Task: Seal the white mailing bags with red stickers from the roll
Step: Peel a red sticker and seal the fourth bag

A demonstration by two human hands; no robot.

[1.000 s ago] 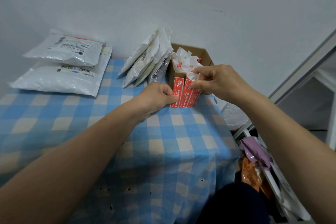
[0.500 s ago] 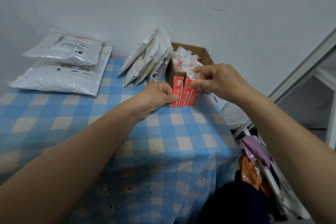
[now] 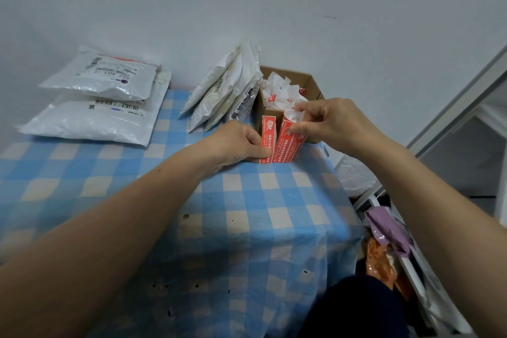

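on the tabletop [image 3: 247, 214], just in front of the cardboard box [image 3: 312, 85], the left hand [image 3: 241, 145] pinches a red sticker [image 3: 268, 140] in a narrow grip. the right hand [image 3: 329, 123] holds the sticker roll [image 3: 288, 145] upright against the box front. risk: an uneven pull may tear the sticker or fold it onto itself. the white mailing bags [image 3: 222, 93] lean against the box's left side.

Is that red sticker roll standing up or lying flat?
Upright. The roll stands on end on the tablecloth, white core facing up, gripped near its top by the right hand; the left hand pinches a sticker.
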